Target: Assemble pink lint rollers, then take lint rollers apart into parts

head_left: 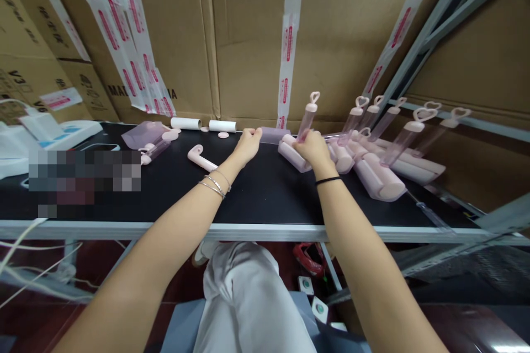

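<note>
My left hand (pixel 247 147) is closed, its fingertips pinching the near end of a translucent lavender cover (pixel 275 135). My right hand (pixel 313 149) wraps round the clear pink handle (pixel 306 119) of what looks like a lint roller; a heart-shaped loop tops the handle. Below that hand, a pale pink roller body (pixel 293 153) rests on the black tabletop (pixel 265 193); whether it joins the handle is hidden by the fingers. Just left of my left hand lies a pink hooked arm (pixel 201 158), partly behind my wrist.
Several similar lint rollers (pixel 379 176) crowd the right side, handles pointing up. A screwdriver (pixel 433 216) lies by the front right edge. White rolls (pixel 185 123) and a lavender cover (pixel 144 134) sit at back left, near a power strip (pixel 70 133). Cardboard (pixel 248 38) stands behind.
</note>
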Tool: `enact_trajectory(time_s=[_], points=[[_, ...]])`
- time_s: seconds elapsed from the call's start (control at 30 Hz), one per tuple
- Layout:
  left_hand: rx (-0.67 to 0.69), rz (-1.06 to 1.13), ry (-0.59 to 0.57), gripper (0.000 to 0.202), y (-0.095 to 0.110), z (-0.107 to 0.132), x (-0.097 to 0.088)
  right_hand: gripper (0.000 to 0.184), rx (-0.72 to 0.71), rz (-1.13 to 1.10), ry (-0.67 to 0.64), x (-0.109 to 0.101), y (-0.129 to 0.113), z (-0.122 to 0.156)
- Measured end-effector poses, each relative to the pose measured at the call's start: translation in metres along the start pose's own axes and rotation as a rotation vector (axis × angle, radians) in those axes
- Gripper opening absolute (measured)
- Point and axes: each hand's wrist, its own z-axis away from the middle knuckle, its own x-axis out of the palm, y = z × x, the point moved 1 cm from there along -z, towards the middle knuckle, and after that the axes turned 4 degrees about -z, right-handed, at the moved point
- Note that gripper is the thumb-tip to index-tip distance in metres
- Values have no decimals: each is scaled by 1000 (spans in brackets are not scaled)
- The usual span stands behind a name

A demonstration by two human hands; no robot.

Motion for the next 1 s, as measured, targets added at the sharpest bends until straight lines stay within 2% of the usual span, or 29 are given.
enact_trajectory(time_s=[0.17, 0.37, 0.47, 0.57, 0.67, 0.77, 0.9, 1.0], points=[[12, -11, -29, 38, 0, 0, 2, 32, 145, 50, 25, -11, 20, -5], [4, -67, -42, 41, -1, 0, 1, 52, 211, 62, 279, -13, 19, -1], [-8, -285, -100, 40, 2, 7, -2, 58, 187, 27, 477, -19, 7, 3], [25, -605, -238, 42, 7, 18, -4, 54, 48, 3, 611, -21, -5, 7], [59, -781, -358, 43, 10, 25, -4, 48, -137, 7, 538, -14, -15, 8], [82, -832, -389, 45, 11, 26, -5, 42, -259, 0, 376, 2, -20, 8], [108, -861, -407, 47, 10, 25, -4, 35, -322, 17, 101, 25, -18, 6], [121, -879, -415, 48, 9, 26, -4, 34, -317, 52, -10, 34, -15, 3]])
